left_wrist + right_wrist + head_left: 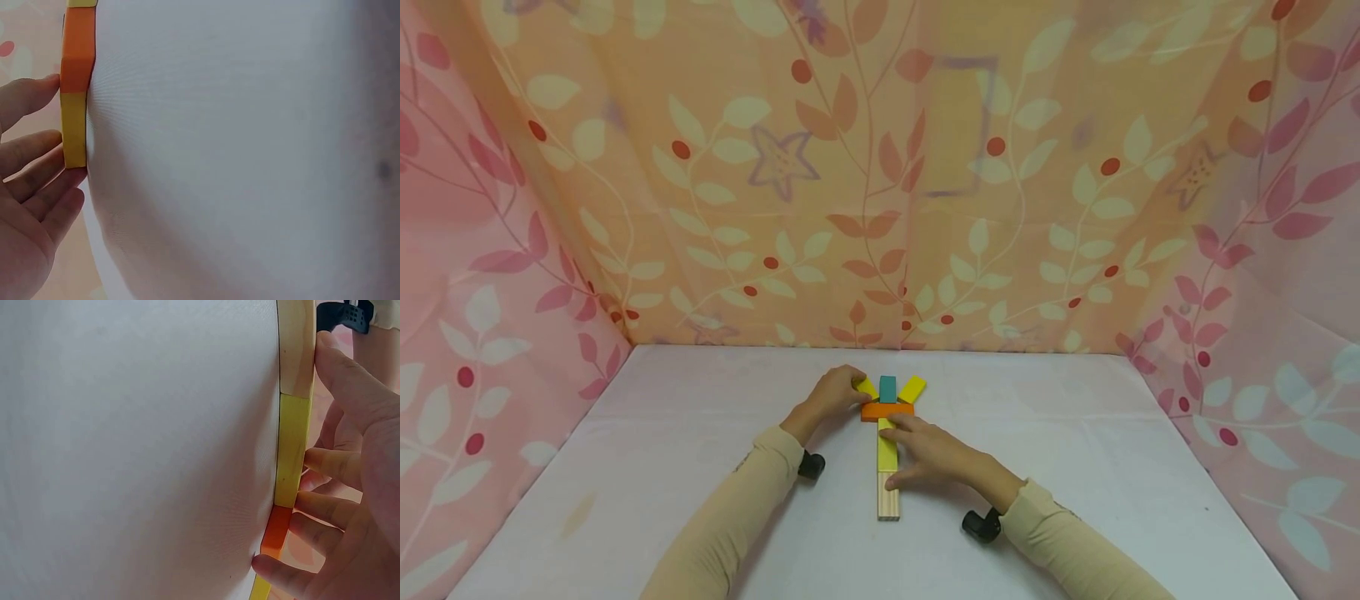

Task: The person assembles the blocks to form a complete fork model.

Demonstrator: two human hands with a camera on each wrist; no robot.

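Observation:
Flat wooden blocks lie joined in a figure on the white table. A plain wood block [888,505] and a light yellow block [887,458] form a stem below an orange block [872,412]. Beyond the orange one stand a teal block [888,389] and two slanted yellow blocks, the right one [913,389] and the left one [867,387]. My left hand [831,397] touches the left yellow block, thumb at the orange one in the left wrist view. My right hand [938,452] spreads its fingers along the row; its thumb [328,353] touches the plain block.
The white-covered table [1060,442] is bounded at the back by a patterned curtain [880,250], with pink cloth [1285,250] at the sides. A small black wrist device [981,525] sits at the right cuff, another [811,465] at the left.

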